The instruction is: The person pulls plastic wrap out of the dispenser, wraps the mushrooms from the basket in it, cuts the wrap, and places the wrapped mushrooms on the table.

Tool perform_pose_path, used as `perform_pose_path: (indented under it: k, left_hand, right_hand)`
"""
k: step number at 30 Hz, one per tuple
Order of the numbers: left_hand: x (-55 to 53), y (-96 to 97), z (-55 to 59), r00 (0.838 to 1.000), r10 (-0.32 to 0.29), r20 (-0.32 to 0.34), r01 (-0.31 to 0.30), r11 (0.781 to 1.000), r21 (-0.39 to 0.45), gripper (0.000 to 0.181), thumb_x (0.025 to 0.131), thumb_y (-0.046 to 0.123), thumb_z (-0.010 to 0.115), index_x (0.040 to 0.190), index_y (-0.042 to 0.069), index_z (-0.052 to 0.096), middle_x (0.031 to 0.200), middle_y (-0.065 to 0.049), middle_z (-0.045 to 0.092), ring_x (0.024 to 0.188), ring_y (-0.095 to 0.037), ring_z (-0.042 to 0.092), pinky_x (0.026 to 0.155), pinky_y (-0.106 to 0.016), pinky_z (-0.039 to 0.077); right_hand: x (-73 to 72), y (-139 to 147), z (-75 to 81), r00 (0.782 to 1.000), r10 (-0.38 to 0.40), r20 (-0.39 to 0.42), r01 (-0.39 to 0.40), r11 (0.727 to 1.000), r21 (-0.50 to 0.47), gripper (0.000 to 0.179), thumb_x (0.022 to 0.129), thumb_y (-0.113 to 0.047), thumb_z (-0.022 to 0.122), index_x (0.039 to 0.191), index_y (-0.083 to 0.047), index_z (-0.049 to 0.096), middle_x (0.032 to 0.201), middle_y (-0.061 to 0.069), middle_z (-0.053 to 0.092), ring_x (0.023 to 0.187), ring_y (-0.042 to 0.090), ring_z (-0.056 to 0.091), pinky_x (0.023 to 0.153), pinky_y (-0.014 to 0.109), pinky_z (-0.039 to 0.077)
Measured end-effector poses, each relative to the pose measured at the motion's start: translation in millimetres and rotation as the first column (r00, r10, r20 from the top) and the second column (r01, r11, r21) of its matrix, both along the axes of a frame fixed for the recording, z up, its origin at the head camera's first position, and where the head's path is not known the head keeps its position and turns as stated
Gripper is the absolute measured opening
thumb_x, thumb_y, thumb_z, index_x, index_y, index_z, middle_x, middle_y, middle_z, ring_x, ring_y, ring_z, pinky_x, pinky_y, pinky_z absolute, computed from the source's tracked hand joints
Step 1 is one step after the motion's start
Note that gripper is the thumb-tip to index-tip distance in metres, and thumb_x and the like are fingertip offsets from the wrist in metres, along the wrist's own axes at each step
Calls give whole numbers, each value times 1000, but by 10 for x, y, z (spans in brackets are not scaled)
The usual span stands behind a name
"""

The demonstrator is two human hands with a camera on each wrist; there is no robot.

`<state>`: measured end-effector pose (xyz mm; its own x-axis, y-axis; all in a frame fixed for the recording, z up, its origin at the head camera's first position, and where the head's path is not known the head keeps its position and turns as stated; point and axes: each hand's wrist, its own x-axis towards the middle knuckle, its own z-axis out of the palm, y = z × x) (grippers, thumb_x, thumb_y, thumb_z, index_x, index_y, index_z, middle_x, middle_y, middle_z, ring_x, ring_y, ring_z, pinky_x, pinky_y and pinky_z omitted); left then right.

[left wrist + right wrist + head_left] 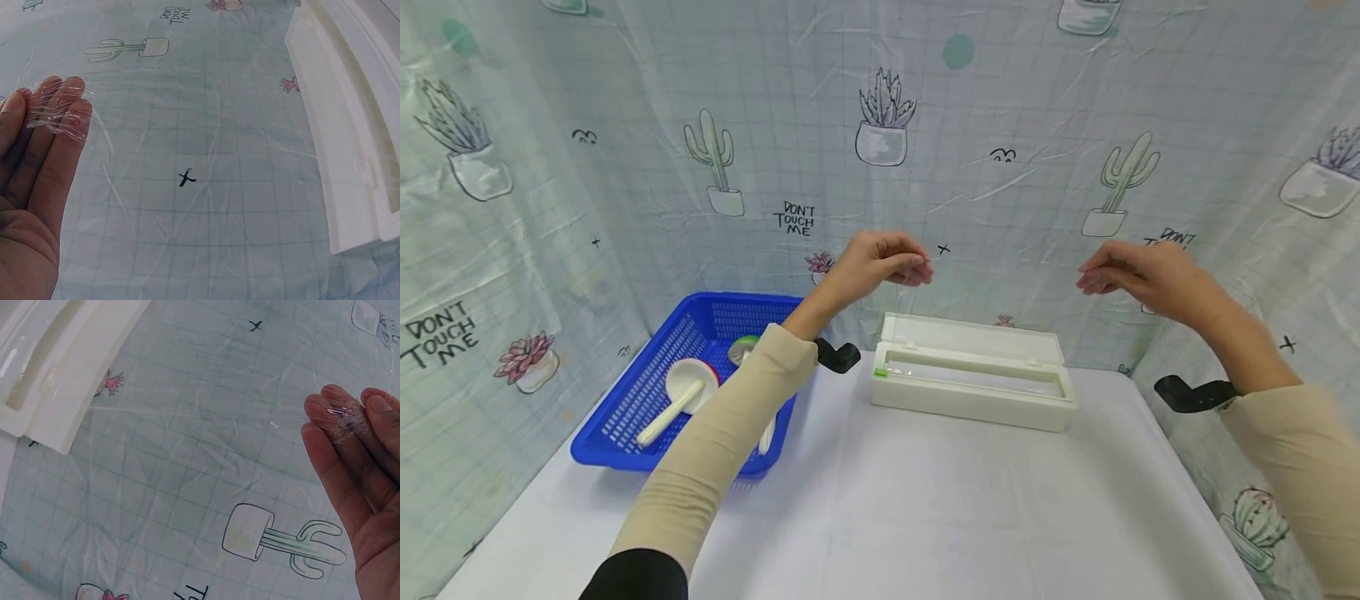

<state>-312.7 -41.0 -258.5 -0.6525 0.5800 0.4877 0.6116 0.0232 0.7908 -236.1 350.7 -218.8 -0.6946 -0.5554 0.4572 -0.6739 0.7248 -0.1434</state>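
Clear cling film point(65, 119) is pinched between the thumb and fingers of my left hand point(882, 265), raised left of the cling film dispenser point(973, 406). In the right wrist view, my right hand point(1153, 277) pinches another crumpled edge of the film point(350, 422), up and to the right of the box. Faint creases suggest a transparent sheet stretched between both hands, though its outline barely shows in the head view. The white dispenser stands on the table with its lid point(973, 333) swung back and a green tab point(881, 372) at its left end.
To the left stands a blue plastic basket point(610, 457) holding a white ladle-like utensil point(688, 385) and other items, partly hidden by my left sleeve. A white cloth covers the table point(940, 500). A patterned curtain point(970, 200) encloses the back and sides.
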Motion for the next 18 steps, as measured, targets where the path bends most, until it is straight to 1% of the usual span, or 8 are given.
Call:
perform_pose_path:
  k: [6,9,13,16,18]
  left_hand:
    - [20,17,58,1000,-7,-19,7,1000,15,15,101,4,60,108,-3,71,98,-14,76,89,-24,75,80,-37,61]
    - [28,20,80,1000,-9,-26,9,1000,22,14,101,3,60,108,-3,71,98,-14,76,88,-24,75,80,-38,61]
    - [50,19,117,1000,-8,-14,8,1000,25,14,101,4,61,108,-3,71,97,-13,76,89,-24,75,81,-37,61]
    - [70,20,140,1000,-9,-7,9,1000,27,15,101,4,61,108,-3,71,97,-13,76,90,-25,75,81,-38,61]
    - [75,21,141,1000,-13,-9,14,999,31,15,101,4,61,108,-3,71,97,-13,76,90,-25,75,81,-38,61]
  right_hand:
    - [13,8,46,1000,10,-20,-10,1000,-9,23,90,14,66,103,-5,69,90,6,78,78,-4,68,70,7,51]
    - [20,8,69,1000,9,-4,-9,1000,-25,23,90,15,65,103,-4,69,90,7,77,79,-5,67,70,7,51]
    - [28,17,100,1000,10,14,-10,999,-42,23,91,15,64,104,-4,69,91,8,77,81,-8,66,72,6,50]
    - [37,26,119,1000,25,9,-25,999,-47,24,91,15,64,105,-3,68,91,9,77,82,-10,66,73,7,51]
    - [50,28,129,1000,22,2,-22,999,-44,22,92,14,63,106,-3,68,91,9,77,82,-11,66,73,7,51]
